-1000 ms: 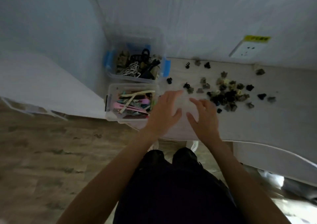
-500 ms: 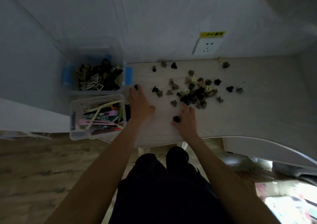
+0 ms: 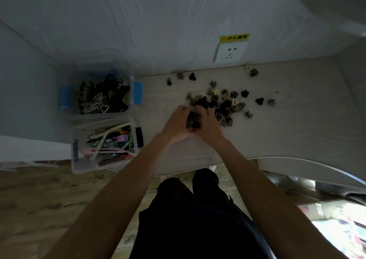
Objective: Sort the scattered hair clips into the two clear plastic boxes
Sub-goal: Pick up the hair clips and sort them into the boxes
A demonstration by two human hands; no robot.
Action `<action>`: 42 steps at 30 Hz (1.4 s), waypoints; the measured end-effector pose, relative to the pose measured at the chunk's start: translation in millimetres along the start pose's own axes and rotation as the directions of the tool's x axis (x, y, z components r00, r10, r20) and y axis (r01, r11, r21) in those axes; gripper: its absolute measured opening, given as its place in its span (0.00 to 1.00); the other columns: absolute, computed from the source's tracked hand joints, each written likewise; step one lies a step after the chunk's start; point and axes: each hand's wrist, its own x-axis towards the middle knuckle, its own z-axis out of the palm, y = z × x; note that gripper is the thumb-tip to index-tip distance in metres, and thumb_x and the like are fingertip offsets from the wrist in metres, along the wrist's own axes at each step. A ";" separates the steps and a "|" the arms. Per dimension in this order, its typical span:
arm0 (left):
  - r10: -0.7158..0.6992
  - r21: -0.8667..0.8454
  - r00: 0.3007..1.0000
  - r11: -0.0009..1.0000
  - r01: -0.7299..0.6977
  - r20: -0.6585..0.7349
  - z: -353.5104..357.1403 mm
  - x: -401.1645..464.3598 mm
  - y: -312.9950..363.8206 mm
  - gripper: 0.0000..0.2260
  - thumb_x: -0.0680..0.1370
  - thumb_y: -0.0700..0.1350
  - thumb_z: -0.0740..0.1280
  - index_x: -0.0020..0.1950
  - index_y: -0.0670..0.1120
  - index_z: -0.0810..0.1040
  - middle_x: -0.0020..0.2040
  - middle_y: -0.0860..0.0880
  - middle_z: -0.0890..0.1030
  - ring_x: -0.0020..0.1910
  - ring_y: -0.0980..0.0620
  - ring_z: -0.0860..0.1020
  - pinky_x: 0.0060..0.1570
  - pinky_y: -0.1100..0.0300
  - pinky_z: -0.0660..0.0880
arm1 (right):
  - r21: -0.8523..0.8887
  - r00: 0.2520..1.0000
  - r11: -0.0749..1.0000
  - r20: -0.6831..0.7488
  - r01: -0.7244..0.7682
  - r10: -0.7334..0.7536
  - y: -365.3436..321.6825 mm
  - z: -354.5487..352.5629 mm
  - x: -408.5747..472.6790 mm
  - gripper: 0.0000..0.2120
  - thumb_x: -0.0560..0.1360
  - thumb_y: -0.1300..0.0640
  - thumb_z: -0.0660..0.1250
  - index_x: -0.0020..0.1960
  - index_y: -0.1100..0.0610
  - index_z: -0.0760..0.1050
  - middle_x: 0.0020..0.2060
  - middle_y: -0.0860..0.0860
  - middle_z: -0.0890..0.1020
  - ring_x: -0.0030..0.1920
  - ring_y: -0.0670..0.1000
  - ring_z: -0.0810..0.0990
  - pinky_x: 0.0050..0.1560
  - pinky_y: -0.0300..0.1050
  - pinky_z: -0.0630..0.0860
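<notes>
I see a handful of small dark claw clips [image 3: 193,121] cupped between my two hands at the near left edge of the scattered pile [image 3: 221,104], which lies on the pale table [image 3: 287,132] toward the far side. My left hand [image 3: 176,125] and right hand [image 3: 209,125] press together around that handful, fingers curled over it, so both are closed on clips; I cannot tell how many they hold. A few loose clips sit apart from the pile: some far left by the wall, a pair to the right, two at the far right near the wall. On the table's left end stand the two clear boxes. The far box [image 3: 67,100], with blue latches, holds dark and white claw clips. The near box [image 3: 79,167], touching it, holds long flat clips in pink, cream and other colours. A wall socket [image 3: 229,53] with a yellow label sits above the table's far edge.
</notes>
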 end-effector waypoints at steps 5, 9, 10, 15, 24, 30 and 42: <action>0.027 0.013 0.999 1.000 -0.027 0.018 -6.3 1.3 1.4 0.22 0.72 0.45 0.70 0.65 0.49 0.69 0.61 0.46 0.71 0.57 0.47 0.73 0.57 0.57 0.69 | -0.087 1.000 0.996 0.013 -0.004 0.005 0.4 3.7 1.3 0.21 0.72 0.52 0.67 0.62 0.57 0.68 0.60 0.56 0.71 0.55 0.56 0.73 0.51 0.49 0.72; 0.005 -0.042 1.000 0.999 -0.004 0.011 -10.2 -3.1 -2.1 0.21 0.72 0.48 0.70 0.64 0.50 0.71 0.60 0.46 0.72 0.56 0.48 0.74 0.59 0.56 0.70 | 0.036 1.000 0.999 -0.013 0.001 0.000 -4.2 -2.1 -3.7 0.23 0.70 0.54 0.71 0.61 0.60 0.68 0.57 0.58 0.73 0.53 0.58 0.74 0.45 0.44 0.68; 0.005 -0.072 1.000 0.997 -0.006 -0.013 -10.8 -5.3 -3.8 0.22 0.71 0.46 0.71 0.64 0.50 0.71 0.60 0.46 0.72 0.56 0.48 0.74 0.59 0.56 0.70 | 0.086 1.000 0.996 -0.012 0.019 -0.018 -6.1 -4.2 -5.2 0.23 0.70 0.55 0.71 0.61 0.60 0.68 0.56 0.58 0.74 0.53 0.57 0.75 0.45 0.42 0.67; 0.041 -0.266 0.967 0.958 -0.110 -0.251 -34.1 -29.0 -14.7 0.22 0.68 0.40 0.74 0.60 0.45 0.73 0.58 0.43 0.75 0.50 0.50 0.77 0.51 0.66 0.73 | 0.279 0.992 0.954 0.027 0.112 -0.125 -39.4 -22.5 -11.3 0.23 0.70 0.61 0.71 0.62 0.59 0.68 0.56 0.56 0.78 0.51 0.53 0.77 0.42 0.28 0.70; 0.029 -0.189 0.788 0.965 -0.183 -0.615 -131.0 -76.9 -38.2 0.20 0.69 0.40 0.70 0.60 0.46 0.73 0.57 0.46 0.75 0.55 0.52 0.75 0.57 0.61 0.73 | 0.323 0.898 0.850 0.001 0.416 -0.440 -155.8 -23.3 12.6 0.21 0.69 0.63 0.70 0.60 0.61 0.70 0.54 0.57 0.79 0.52 0.56 0.79 0.53 0.49 0.76; -0.115 -0.055 0.783 0.993 0.104 -0.612 -152.5 -83.4 -67.7 0.21 0.71 0.43 0.72 0.63 0.48 0.73 0.58 0.46 0.79 0.57 0.49 0.76 0.55 0.65 0.67 | 0.151 0.866 0.882 0.175 0.447 -0.469 -194.2 1.3 39.2 0.18 0.70 0.61 0.70 0.58 0.63 0.72 0.54 0.60 0.79 0.54 0.57 0.77 0.47 0.40 0.68; -0.044 0.107 0.829 0.986 0.125 -0.557 -153.0 -86.2 -81.3 0.20 0.76 0.43 0.64 0.69 0.47 0.69 0.60 0.46 0.79 0.54 0.46 0.79 0.56 0.52 0.75 | -0.015 0.803 0.811 0.148 0.585 -0.577 -186.1 -4.8 39.9 0.22 0.71 0.58 0.69 0.64 0.58 0.71 0.59 0.57 0.73 0.55 0.54 0.75 0.54 0.44 0.71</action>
